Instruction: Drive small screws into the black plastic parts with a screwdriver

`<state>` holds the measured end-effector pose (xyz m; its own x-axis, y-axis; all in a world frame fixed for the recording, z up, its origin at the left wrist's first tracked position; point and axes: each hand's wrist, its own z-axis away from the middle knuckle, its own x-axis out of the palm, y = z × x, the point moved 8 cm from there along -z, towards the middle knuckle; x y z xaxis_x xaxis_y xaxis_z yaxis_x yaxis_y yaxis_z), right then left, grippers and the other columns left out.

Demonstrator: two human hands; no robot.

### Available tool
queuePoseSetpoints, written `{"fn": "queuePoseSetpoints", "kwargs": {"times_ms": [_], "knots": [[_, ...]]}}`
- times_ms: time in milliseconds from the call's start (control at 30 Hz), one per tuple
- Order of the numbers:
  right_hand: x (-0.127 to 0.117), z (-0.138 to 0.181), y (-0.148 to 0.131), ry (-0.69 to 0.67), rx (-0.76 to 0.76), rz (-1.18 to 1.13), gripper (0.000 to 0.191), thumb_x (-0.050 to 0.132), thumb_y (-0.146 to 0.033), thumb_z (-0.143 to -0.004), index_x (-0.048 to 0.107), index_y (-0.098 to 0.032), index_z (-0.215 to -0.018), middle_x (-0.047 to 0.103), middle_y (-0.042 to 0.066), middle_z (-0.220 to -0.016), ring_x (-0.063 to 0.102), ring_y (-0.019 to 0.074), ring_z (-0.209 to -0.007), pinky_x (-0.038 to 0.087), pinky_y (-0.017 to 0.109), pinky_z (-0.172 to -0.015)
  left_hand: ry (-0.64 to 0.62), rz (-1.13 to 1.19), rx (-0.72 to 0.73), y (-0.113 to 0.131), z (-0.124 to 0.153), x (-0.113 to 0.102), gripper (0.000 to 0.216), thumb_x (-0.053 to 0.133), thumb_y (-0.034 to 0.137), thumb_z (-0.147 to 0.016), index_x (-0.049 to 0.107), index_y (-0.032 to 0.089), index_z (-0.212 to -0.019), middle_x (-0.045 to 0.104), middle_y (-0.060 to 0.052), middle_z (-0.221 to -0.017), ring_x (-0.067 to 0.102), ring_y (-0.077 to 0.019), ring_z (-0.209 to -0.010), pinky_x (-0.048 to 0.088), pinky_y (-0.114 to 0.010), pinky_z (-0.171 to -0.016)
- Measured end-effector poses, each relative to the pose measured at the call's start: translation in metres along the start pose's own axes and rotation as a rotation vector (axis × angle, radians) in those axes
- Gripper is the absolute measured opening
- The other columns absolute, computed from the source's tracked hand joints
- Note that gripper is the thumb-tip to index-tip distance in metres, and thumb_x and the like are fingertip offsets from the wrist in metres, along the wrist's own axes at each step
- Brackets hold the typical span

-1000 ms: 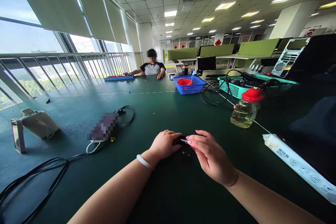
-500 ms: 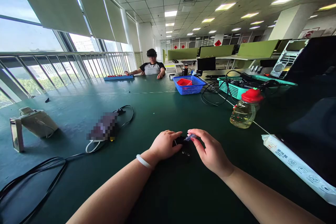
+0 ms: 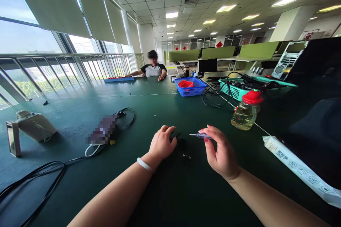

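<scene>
My right hand (image 3: pixel 222 152) is closed on a small screwdriver (image 3: pixel 201 135) with a clear purplish handle. Its thin metal tip points left, toward my other hand, with a gap between. My left hand (image 3: pixel 162 142), a white band on its wrist, has bent fingers around a dark thing (image 3: pixel 177 135) at the fingertips; against the dark table its shape hardly shows. Just below, between the two hands, lie a few tiny shiny metal pieces (image 3: pixel 187 156) on the dark green table (image 3: pixel 170 198).
To the right stand a red-lidded bottle (image 3: pixel 246 111) and a long white packet (image 3: pixel 301 170). Farther back are a blue basket (image 3: pixel 190 90) and a green basket (image 3: pixel 231 90) with cables. Left are a blurred-out device (image 3: pixel 103 130) and black cables (image 3: pixel 50 170). A person (image 3: pixel 153 67) sits opposite.
My right hand has drawn the screwdriver to the right, away from the dark thing at my left hand. My left hand has shifted slightly left. The view has moved a little.
</scene>
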<state>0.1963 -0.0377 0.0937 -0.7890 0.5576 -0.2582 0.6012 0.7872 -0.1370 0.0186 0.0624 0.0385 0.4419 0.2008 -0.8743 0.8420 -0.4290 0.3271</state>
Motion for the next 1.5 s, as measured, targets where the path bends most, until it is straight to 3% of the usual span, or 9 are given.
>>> {"fn": "queuePoseSetpoints", "kwargs": {"times_ms": [200,367,533,767,933,1067,1167,1333,1500], "knots": [[0.007,0.008,0.032,-0.028,0.201,-0.004,0.034,0.048,-0.012,-0.096,0.051,-0.023,-0.128,0.067,0.009,-0.107,0.068,0.0215,-0.095,0.06,0.041,-0.085,-0.154,-0.161,-0.067,-0.009,0.001,0.009,0.037,0.059,0.032,-0.08,0.071,0.025,-0.114,0.06,-0.009,-0.112,0.067,-0.0226,-0.085,0.055,-0.037,-0.082],[0.008,0.011,0.042,-0.041,0.249,-0.016,0.031,0.048,-0.018,-0.097,0.052,-0.022,-0.127,0.066,0.008,-0.1,0.067,0.0204,-0.09,0.059,0.038,-0.082,-0.127,-0.126,-0.055,-0.006,0.002,0.008,0.035,0.053,0.047,-0.089,0.074,0.024,-0.106,0.061,-0.007,-0.102,0.064,-0.0212,-0.086,0.053,-0.034,-0.081],[0.006,0.01,0.044,-0.045,0.254,0.042,0.031,0.05,-0.021,-0.095,0.052,-0.02,-0.127,0.067,0.009,-0.101,0.067,0.0192,-0.081,0.059,0.036,-0.075,-0.099,-0.051,0.004,-0.004,-0.001,0.009,0.049,0.038,0.055,-0.097,0.075,0.023,-0.098,0.064,-0.008,-0.102,0.061,-0.0237,-0.1,0.049,-0.04,-0.095],[0.014,0.005,0.034,-0.162,0.19,0.045,0.03,0.049,-0.02,-0.096,0.052,-0.022,-0.126,0.067,0.006,-0.092,0.066,0.0176,-0.072,0.059,0.032,-0.07,-0.236,0.166,0.28,0.024,0.013,0.018,0.052,0.042,0.054,-0.098,0.052,0.023,-0.138,0.061,-0.01,-0.131,0.054,-0.0248,-0.123,0.041,-0.044,-0.109],[0.023,0.006,0.029,-0.263,0.189,-0.025,0.033,0.048,-0.02,-0.096,0.05,-0.023,-0.129,0.07,0.007,-0.099,0.069,0.0173,-0.075,0.059,0.031,-0.073,-0.295,0.136,0.34,0.04,0.025,0.02,0.063,0.055,0.063,-0.087,0.05,0.026,-0.138,0.058,-0.01,-0.135,0.05,-0.0292,-0.127,0.038,-0.049,-0.11],[0.026,0.006,0.027,-0.26,0.188,-0.058,0.033,0.048,-0.018,-0.095,0.05,-0.022,-0.128,0.071,0.007,-0.099,0.068,0.0159,-0.071,0.059,0.03,-0.071,-0.251,0.1,0.329,0.049,0.027,0.019,0.056,0.071,0.051,-0.078,0.057,0.025,-0.125,0.062,-0.008,-0.127,0.053,-0.0293,-0.121,0.04,-0.048,-0.107],[0.025,0.007,0.029,-0.231,0.198,-0.051,0.033,0.048,-0.019,-0.095,0.05,-0.021,-0.127,0.072,0.007,-0.1,0.069,0.0159,-0.071,0.059,0.029,-0.07,-0.232,0.075,0.328,0.056,0.028,0.021,0.041,0.068,0.036,-0.08,0.059,0.022,-0.118,0.066,-0.007,-0.118,0.057,-0.0267,-0.114,0.045,-0.044,-0.101],[0.024,0.008,0.034,-0.191,0.23,-0.026,0.033,0.047,-0.021,-0.094,0.051,-0.021,-0.127,0.072,0.008,-0.102,0.069,0.0166,-0.07,0.059,0.03,-0.069,-0.246,-0.008,0.355,0.064,0.03,0.023,0.04,0.058,0.03,-0.086,0.058,0.023,-0.126,0.064,-0.008,-0.122,0.057,-0.0261,-0.115,0.045,-0.044,-0.101],[0.027,0.01,0.034,-0.196,0.244,-0.011,0.034,0.046,-0.022,-0.095,0.05,-0.022,-0.129,0.072,0.008,-0.104,0.068,0.0169,-0.066,0.059,0.031,-0.067,-0.307,-0.078,0.356,0.057,0.04,0.014,0.049,0.057,0.029,-0.088,0.053,0.026,-0.136,0.059,-0.009,-0.13,0.055,-0.0263,-0.119,0.045,-0.045,-0.104]]}}
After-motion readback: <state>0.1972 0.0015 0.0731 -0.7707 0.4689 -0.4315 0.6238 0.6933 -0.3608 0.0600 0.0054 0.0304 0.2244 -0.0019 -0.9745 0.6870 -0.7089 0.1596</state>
